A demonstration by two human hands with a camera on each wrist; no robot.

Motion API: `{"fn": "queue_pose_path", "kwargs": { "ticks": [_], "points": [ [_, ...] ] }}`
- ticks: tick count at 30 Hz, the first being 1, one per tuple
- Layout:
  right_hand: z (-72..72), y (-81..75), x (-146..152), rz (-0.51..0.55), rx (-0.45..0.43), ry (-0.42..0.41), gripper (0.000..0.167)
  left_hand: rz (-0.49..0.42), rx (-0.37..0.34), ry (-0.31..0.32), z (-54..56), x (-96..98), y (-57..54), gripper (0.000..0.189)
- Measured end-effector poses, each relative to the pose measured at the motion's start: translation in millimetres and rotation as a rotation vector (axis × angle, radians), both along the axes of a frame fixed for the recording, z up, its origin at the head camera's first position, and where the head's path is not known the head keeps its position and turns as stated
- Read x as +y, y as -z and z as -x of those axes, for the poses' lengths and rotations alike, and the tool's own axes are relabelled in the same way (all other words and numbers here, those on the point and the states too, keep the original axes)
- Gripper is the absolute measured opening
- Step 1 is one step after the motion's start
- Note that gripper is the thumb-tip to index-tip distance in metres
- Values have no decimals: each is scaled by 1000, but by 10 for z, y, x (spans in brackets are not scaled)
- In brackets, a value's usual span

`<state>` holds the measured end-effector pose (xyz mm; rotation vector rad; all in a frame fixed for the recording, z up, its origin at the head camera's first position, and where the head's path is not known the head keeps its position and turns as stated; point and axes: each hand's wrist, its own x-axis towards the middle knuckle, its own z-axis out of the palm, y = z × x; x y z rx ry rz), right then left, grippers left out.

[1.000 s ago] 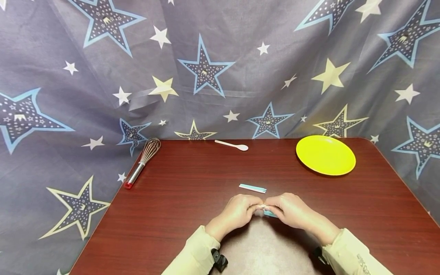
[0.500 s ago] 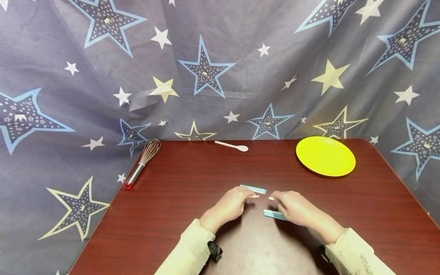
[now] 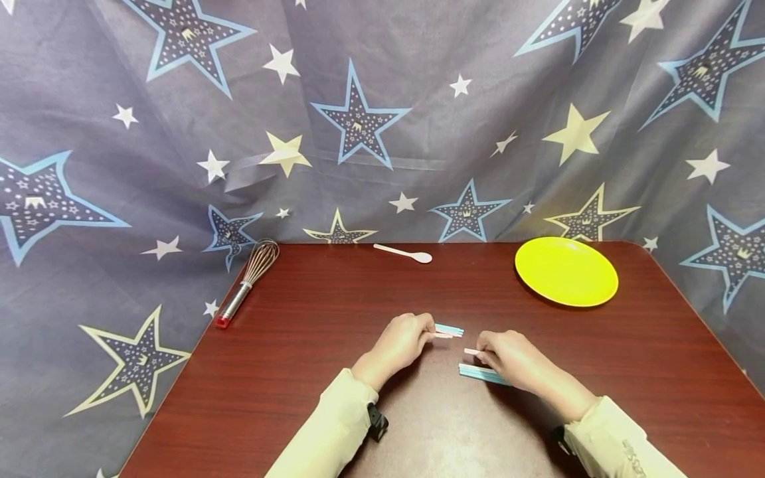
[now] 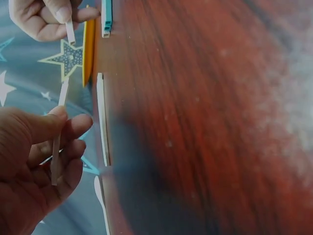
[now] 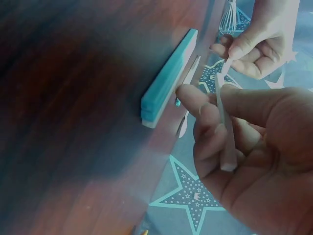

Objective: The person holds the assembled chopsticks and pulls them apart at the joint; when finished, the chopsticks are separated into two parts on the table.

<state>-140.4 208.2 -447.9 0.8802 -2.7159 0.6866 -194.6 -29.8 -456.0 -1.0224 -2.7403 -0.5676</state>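
My left hand (image 3: 400,342) pinches a thin, pale stick (image 4: 64,92) between thumb and fingertips, and its lower part lies across the curled fingers. Opposite it, my right hand (image 3: 516,358) grips a second thin pale stick (image 5: 228,157) with a squared end. The two held sticks point toward each other, with a gap between them in the head view. On the table near the right hand lies a small bundle of blue and white sticks (image 3: 480,373). Another blue and white group (image 3: 451,329) lies farther back beside the left fingers, which partly hide it.
A yellow plate (image 3: 566,272) sits at the back right of the dark red table (image 3: 335,299). A white spoon (image 3: 412,254) lies along the back edge. At the left edge is a whisk (image 3: 248,282) with a red-tipped handle. A star-patterned cloth (image 3: 382,133) hangs behind.
One second ago both hands met at a small pale piece. They have since parted, each with a pale stick; the left hand has moved back and left, over the farther group.
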Motion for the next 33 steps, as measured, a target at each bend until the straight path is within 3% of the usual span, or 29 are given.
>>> {"fn": "queue_pose_path", "kwargs": {
  "ticks": [8,15,22,33],
  "points": [
    [39,26,-33,-48,-24,98,18,44,44,-26,124,70,43,9],
    [51,46,-64,-120,-71,148,17,91,52,-8,197,156,90,7],
    [51,57,-86,-140,-127,158,18,162,68,-25,230,207,111,8],
    [77,55,-87,-142,-138,124,15,221,72,-12,300,243,133,12]
  ]
}}
